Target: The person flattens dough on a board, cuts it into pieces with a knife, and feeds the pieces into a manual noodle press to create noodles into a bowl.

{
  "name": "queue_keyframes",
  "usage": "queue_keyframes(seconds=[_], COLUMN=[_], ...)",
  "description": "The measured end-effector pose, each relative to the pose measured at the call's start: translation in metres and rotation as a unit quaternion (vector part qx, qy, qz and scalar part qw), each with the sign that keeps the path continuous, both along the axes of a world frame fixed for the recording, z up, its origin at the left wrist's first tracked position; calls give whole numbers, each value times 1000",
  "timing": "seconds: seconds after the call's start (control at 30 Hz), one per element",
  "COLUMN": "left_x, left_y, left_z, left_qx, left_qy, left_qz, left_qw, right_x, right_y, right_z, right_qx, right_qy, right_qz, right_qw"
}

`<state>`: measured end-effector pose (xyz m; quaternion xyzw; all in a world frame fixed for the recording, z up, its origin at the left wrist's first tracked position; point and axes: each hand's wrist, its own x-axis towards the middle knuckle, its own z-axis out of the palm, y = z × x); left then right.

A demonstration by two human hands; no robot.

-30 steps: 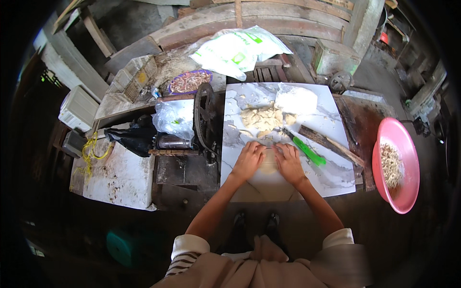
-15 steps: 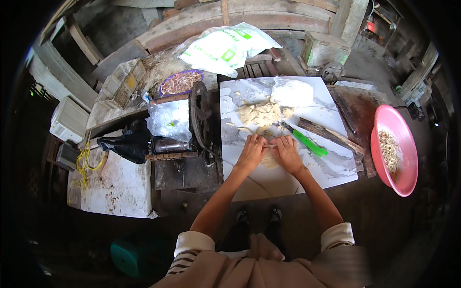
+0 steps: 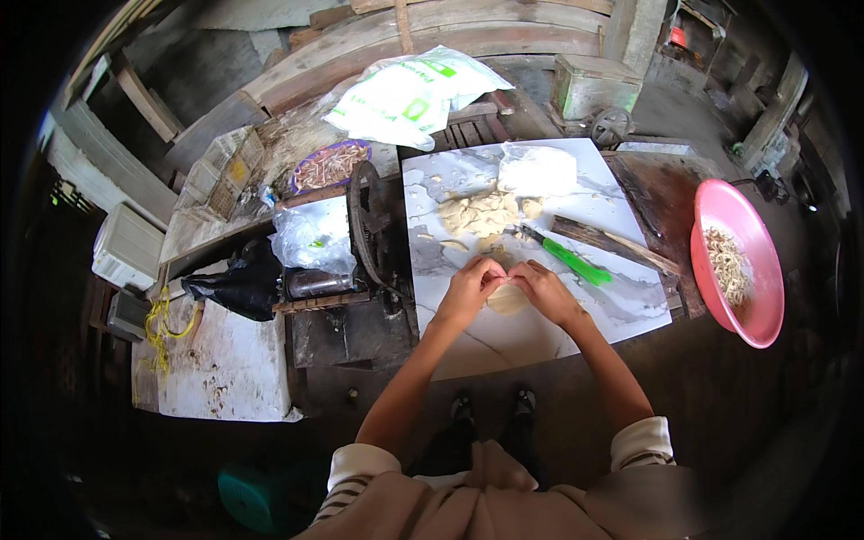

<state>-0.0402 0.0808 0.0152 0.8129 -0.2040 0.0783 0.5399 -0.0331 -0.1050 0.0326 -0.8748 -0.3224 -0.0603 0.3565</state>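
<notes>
My left hand (image 3: 472, 288) and my right hand (image 3: 545, 293) meet over the near middle of a marble-patterned board. Their fingers are pinched together, thumbs and fingertips almost touching; whatever is between them is too small to make out. Just below the fingertips, a flat round piece of pale dough (image 3: 509, 301) lies on the board (image 3: 468, 346). Beyond the hands sits a larger lump of dough (image 3: 479, 214), with a smaller chunk (image 3: 532, 208) beside it. A knife with a bright green handle (image 3: 576, 262) rests to the right of the hands, next to a dark wooden stick (image 3: 612, 243).
A clear bag of white powder (image 3: 538, 171) lies at the board's far side. On the right stands a pink basin (image 3: 760, 301) holding pale strips. To the left are a machine with a dark wheel (image 3: 364, 216) and a purple-rimmed tray (image 3: 331, 166) of strips.
My hands have gone from spread, bent fingers pressed down at the dough to a pinch with the fingertips drawn together. The whole view has shifted slightly.
</notes>
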Motion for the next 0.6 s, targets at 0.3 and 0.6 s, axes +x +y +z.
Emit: queue_keyframes(seconds=[0.3,0.6], left_x=[-5,-38], left_y=[-47,-245], left_z=[69,127], left_qx=[-183,-221], left_qy=[250,196], left_qz=[-117,-226], left_qw=[944,928], right_x=[-19,-115], right_y=[-49,-234], right_z=[61,115], right_qx=[195,360], right_qy=[139,141], right_qz=[-101,-151], right_qw=[966,910])
